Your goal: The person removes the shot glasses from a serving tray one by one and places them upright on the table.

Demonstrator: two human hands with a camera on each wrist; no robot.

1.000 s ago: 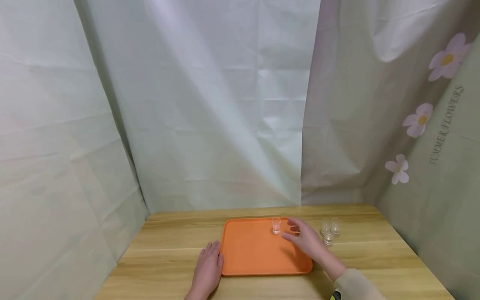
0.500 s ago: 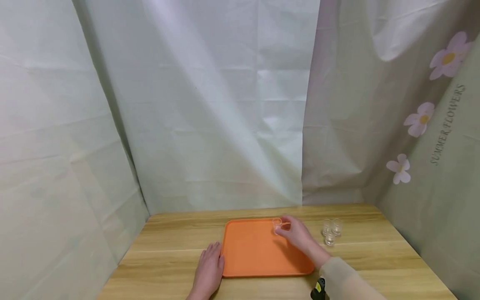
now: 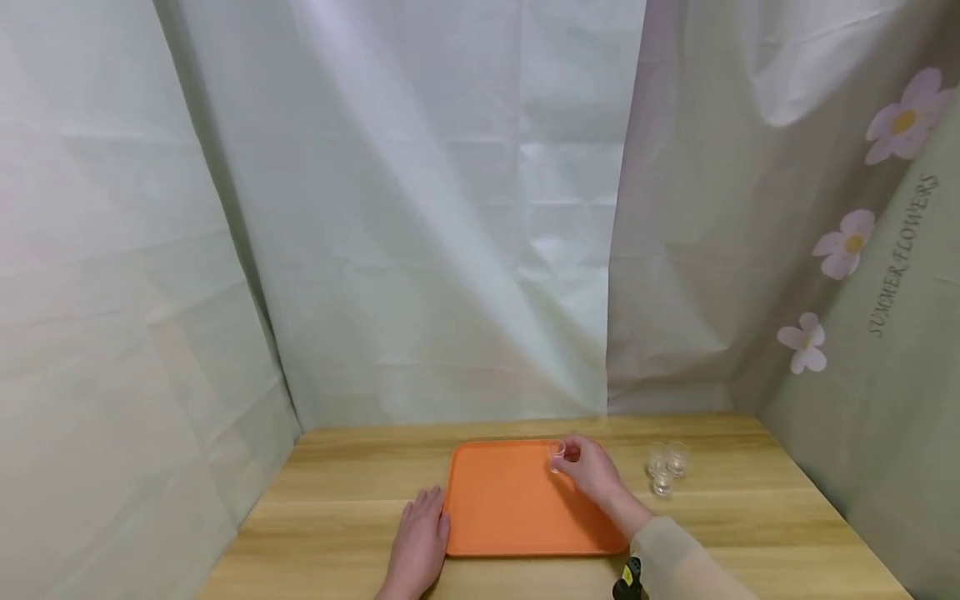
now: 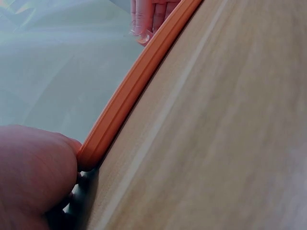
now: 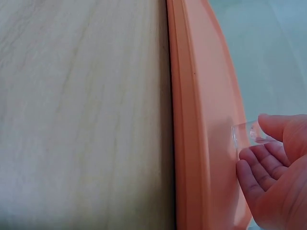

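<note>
A small clear shot glass (image 3: 555, 451) is upright at the back right part of the orange tray (image 3: 510, 517). My right hand (image 3: 592, 477) pinches this glass between thumb and fingers, coming in from the right. In the right wrist view, the thumb (image 5: 276, 125) lies along one side of the shot glass (image 5: 244, 133), with fingers curled on the other. My left hand (image 3: 417, 537) lies flat on the table, touching the tray's left edge near its front corner. The left wrist view shows that hand (image 4: 38, 172) against the tray's rim (image 4: 129, 93).
Three more clear shot glasses (image 3: 663, 482) stand close together on the wooden table (image 3: 337, 500), right of the tray. Pale cloth (image 3: 450, 250) hangs behind and on both sides of the table. A dark device with yellow (image 3: 628, 577) sits at my right wrist.
My right hand has moved left to the shot glass on the tray, and its spread fingers have closed on it. The left hand stays at the tray's edge.
</note>
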